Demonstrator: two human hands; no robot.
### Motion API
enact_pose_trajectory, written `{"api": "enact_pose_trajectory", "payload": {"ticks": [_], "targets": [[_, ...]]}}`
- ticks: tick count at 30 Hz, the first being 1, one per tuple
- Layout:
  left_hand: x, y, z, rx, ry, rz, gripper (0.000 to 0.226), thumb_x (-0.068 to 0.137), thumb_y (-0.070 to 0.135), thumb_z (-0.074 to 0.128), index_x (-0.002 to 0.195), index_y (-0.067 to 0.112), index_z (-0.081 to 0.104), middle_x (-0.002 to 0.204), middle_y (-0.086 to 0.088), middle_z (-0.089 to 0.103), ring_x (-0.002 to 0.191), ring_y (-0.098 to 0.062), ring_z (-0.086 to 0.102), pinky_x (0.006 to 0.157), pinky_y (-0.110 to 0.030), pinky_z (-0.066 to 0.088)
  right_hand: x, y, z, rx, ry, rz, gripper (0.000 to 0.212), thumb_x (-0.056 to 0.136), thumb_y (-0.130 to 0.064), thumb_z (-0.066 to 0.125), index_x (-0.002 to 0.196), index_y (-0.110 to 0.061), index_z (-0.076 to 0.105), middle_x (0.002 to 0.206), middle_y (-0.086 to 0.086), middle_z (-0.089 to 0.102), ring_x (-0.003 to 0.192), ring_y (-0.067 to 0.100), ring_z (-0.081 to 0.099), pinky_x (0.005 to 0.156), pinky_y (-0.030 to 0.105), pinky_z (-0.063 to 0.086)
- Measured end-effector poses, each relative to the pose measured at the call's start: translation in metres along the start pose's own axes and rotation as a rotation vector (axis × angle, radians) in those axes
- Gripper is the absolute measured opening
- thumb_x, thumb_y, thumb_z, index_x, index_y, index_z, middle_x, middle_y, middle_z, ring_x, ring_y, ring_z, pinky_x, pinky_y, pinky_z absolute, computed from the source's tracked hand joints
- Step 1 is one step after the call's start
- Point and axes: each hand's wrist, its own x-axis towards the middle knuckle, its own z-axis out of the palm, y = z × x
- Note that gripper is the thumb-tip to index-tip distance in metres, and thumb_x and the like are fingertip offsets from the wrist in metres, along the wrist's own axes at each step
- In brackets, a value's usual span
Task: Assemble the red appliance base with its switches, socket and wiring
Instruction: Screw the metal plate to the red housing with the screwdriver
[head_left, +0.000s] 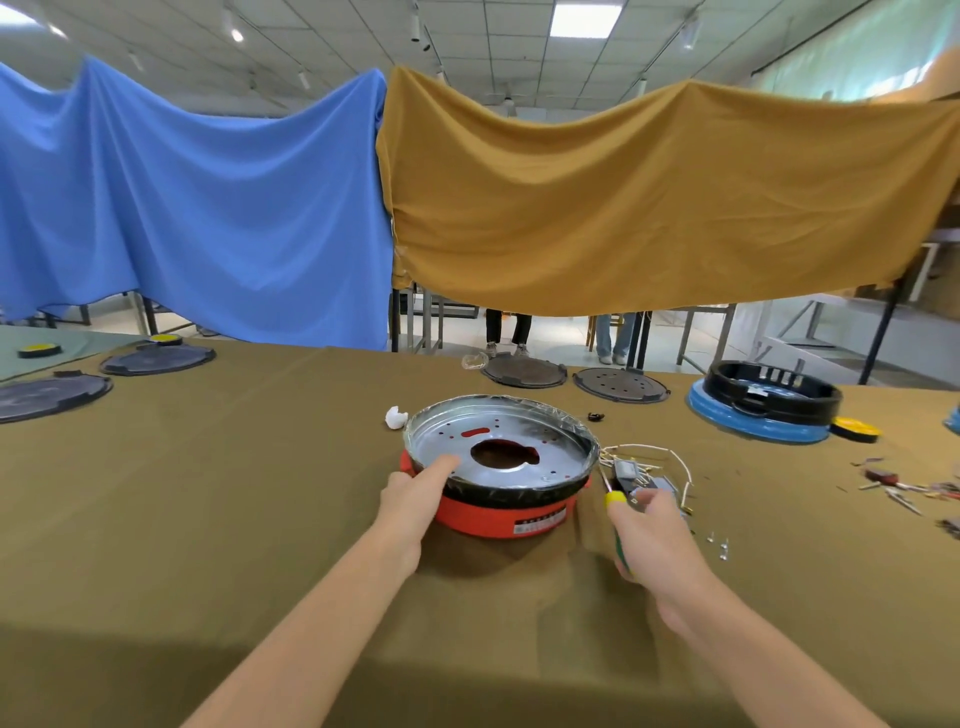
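The red appliance base stands mid-table with a silver metal pan set in its top; the pan has a round centre hole. My left hand holds the base's left rim, its index finger lying inside the pan. My right hand grips a screwdriver with a green and yellow handle, just right of the base. A bundle of white wires with a small switch and socket parts lies beyond that hand. Loose screws lie to its right.
Two dark round plates lie at the far edge, two more far left. A blue base with a black ring stands far right. Small parts and terminals are scattered at the right edge. A white scrap lies behind the base.
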Motion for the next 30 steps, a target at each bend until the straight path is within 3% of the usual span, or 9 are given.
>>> {"api": "enact_pose_trajectory", "payload": {"ticks": [4,7,11,16,18,22,24,28,30], "targets": [[0.002,-0.005,0.004,-0.051,0.036,-0.002,0.064,0.078,0.042,0.07,0.128,0.011,0.048,0.125,-0.002,0.055,0.11,-0.018,0.054,0.077,-0.03,0.043,-0.001,-0.006,-0.012,0.052,0.13,-0.145,0.027,0.096,-0.025,0.054,0.12,-0.023,0.045,0.091,-0.005,0.062,0.073,0.019,0.057,0.063,0.033,0.042],[0.007,-0.004,0.005,-0.065,0.05,-0.002,0.055,0.077,0.037,0.071,0.122,0.012,0.051,0.119,-0.002,0.059,0.105,-0.017,0.055,0.066,-0.027,0.041,0.003,-0.017,-0.017,0.078,0.115,-0.247,0.025,0.093,-0.023,0.06,0.114,-0.029,0.049,0.107,-0.01,0.063,0.085,0.019,0.064,0.066,0.034,0.049],[0.022,0.002,-0.003,-0.051,0.008,0.004,0.042,0.082,0.026,0.068,0.121,0.01,0.061,0.119,-0.002,0.066,0.108,-0.016,0.058,0.073,-0.028,0.042,0.016,-0.036,-0.015,0.085,0.045,-0.34,0.017,0.09,-0.025,0.066,0.102,-0.033,0.057,0.107,-0.012,0.066,0.086,0.016,0.062,0.067,0.033,0.049],[0.048,0.02,-0.019,-0.012,-0.101,0.002,0.025,0.085,0.013,0.065,0.108,0.008,0.071,0.114,-0.003,0.073,0.112,-0.016,0.061,0.096,-0.03,0.044,0.046,-0.065,-0.006,0.069,0.079,-0.512,0.017,0.084,-0.028,0.075,0.096,-0.03,0.064,0.095,-0.009,0.067,0.094,0.012,0.063,0.08,0.032,0.053],[0.057,0.024,-0.023,0.026,-0.151,0.009,0.02,0.086,0.014,0.066,0.103,0.011,0.074,0.106,0.0,0.076,0.108,-0.015,0.063,0.096,-0.031,0.044,0.058,-0.075,0.001,0.126,0.111,-0.544,0.022,0.082,-0.032,0.077,0.098,-0.033,0.063,0.088,-0.008,0.065,0.085,0.01,0.064,0.074,0.029,0.055],[0.077,0.023,-0.023,-0.027,-0.122,0.044,0.013,0.091,0.024,0.062,0.097,0.018,0.072,0.084,0.005,0.077,0.099,-0.017,0.064,0.092,-0.033,0.048,0.085,-0.093,0.022,0.17,0.085,-0.626,0.021,0.088,-0.034,0.072,0.103,-0.033,0.057,0.089,-0.002,0.06,0.088,0.013,0.065,0.079,0.033,0.057],[0.086,0.021,-0.021,-0.111,-0.049,0.089,0.017,0.093,0.028,0.057,0.091,0.018,0.07,0.074,0.004,0.075,0.091,-0.018,0.066,0.089,-0.034,0.05,0.095,-0.101,0.033,0.122,0.073,-0.706,0.017,0.092,-0.032,0.067,0.104,-0.029,0.055,0.082,-0.005,0.056,0.076,0.001,0.058,0.069,0.018,0.05],[0.097,0.012,-0.016,-0.072,0.003,0.225,0.025,0.099,0.03,0.047,0.101,0.013,0.066,0.072,0.008,0.073,0.067,-0.006,0.069,0.077,-0.034,0.053,0.109,-0.11,0.055,0.065,-0.026,-0.814,0.013,0.097,-0.025,0.061,0.106,-0.022,0.053,0.075,-0.008,0.048,0.06,-0.001,0.047,0.056,0.011,0.038],[0.101,0.009,-0.014,-0.02,-0.009,0.256,0.032,0.099,0.032,0.047,0.108,0.008,0.066,0.076,0.007,0.072,0.069,-0.008,0.068,0.083,-0.043,0.057,0.113,-0.114,0.064,0.017,-0.065,-0.848,0.011,0.098,-0.024,0.059,0.105,-0.022,0.051,0.078,-0.006,0.046,0.061,0.002,0.043,0.058,0.011,0.036]]}}
